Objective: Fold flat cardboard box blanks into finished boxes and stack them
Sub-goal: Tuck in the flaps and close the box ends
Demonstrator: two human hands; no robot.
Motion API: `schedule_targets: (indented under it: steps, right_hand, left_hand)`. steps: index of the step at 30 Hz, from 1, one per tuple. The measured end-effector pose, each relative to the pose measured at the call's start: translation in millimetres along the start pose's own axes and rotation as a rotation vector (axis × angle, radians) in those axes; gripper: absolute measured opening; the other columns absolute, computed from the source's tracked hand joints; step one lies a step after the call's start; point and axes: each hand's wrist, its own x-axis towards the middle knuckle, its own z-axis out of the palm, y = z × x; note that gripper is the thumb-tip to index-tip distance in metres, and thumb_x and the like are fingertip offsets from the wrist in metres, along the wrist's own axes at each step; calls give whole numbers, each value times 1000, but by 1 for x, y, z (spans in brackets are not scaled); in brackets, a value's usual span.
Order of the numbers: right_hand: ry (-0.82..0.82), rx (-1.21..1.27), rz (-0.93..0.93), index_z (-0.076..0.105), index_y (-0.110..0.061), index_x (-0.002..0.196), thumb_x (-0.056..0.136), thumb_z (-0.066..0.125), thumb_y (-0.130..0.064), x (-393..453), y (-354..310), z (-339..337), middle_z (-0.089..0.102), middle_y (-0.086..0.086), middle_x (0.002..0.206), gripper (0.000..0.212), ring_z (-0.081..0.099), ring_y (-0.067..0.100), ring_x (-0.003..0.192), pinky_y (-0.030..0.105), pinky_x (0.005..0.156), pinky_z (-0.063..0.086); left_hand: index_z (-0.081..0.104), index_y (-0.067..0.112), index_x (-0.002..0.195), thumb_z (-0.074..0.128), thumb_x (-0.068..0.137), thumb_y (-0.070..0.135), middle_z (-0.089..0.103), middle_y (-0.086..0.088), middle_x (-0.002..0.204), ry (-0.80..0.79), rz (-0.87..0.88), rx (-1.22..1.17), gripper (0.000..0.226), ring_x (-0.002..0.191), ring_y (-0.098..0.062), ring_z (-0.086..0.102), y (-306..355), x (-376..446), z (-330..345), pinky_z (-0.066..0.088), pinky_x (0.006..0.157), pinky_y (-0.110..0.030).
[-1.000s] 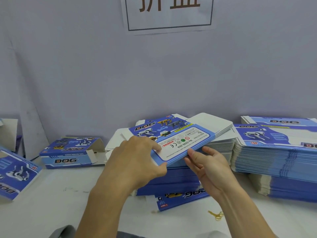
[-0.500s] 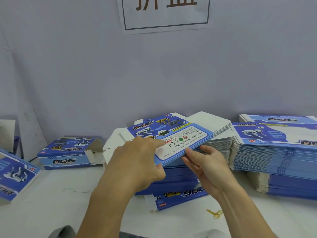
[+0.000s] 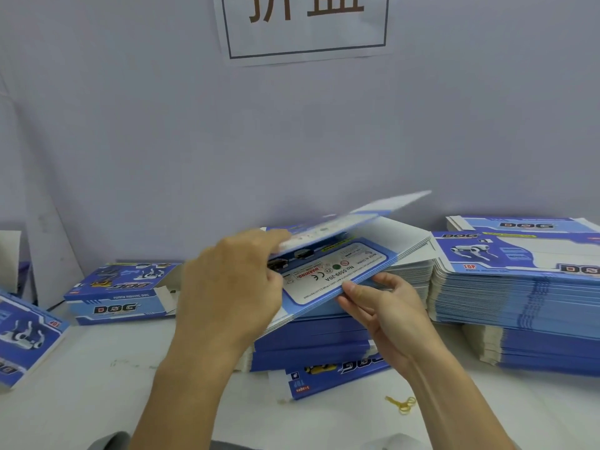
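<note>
Blank [image 3: 341, 219] in left hand [image 3: 227, 284] grip, above stack [image 3: 341, 271]

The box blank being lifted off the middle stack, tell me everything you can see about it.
The box blank is thin printed cardboard, blue and white, blurred by motion. Its left end is pinched by the left hand; its right end tilts up above the middle stack. The right hand holds the stack's top sheets beneath it, not the blank.

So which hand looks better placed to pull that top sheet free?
Left, probably. The left hand already grips the lifted top sheet, while the right hand holds down the pile underneath.
</note>
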Motion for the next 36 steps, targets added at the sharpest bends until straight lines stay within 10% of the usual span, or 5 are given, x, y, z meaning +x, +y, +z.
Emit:
schedule_targets:
  steps: [8, 14, 19, 26, 36]
  right_hand:
    - [31, -61, 1, 49, -10, 114, 81, 74, 8, -5, -4, 6, 76, 19, 100, 45, 76, 30, 86, 29, 66, 63]
    - [54, -604, -14, 59, -12, 97, 90, 74, -23, -17, -26, 11, 76, 12, 73, 19, 76, 25, 67, 25, 55, 59]
    - [-135, -768, 58, 69, -4, 93, 99, 61, -28, -28, -33, 18, 76, 8, 71, 26, 76, 19, 66, 19, 53, 56]
    - [110, -985, -437, 49, -19, 54, 88, 71, -20, -14, 36, 26, 48, -8, 45, 40, 45, 5, 40, 11, 44, 34]
    - [-286, 128, -280, 73, -13, 108, 81, 54, -37, -23, -62, -17, 73, 13, 111, 40, 68, 36, 102, 46, 83, 52]
  left_hand:
    - [75, 12, 101, 59, 99, 17, 67, -16, 67, 351, -74, -75, 17, 60, -41, 59, -18, 5, 2, 50, 54, -41]
    - [53, 6, 78, 55, 103, 18, 44, 22, 60, 692, -100, -497, 27, 55, 11, 53, 3, 6, -12, 34, 51, -2]
    - [61, 26, 75, 60, 99, 28, 58, 20, 57, 566, -254, -1051, 24, 49, -1, 46, 24, 5, 1, 39, 49, -13]
    - [73, 31, 83, 62, 93, 33, 77, 2, 88, 367, -324, -1298, 15, 84, -21, 74, 22, 4, 6, 63, 73, -49]
    - [73, 17, 106, 60, 87, 32, 78, -6, 102, -74, -390, -1390, 28, 96, -24, 74, -7, 3, 20, 59, 81, -40]
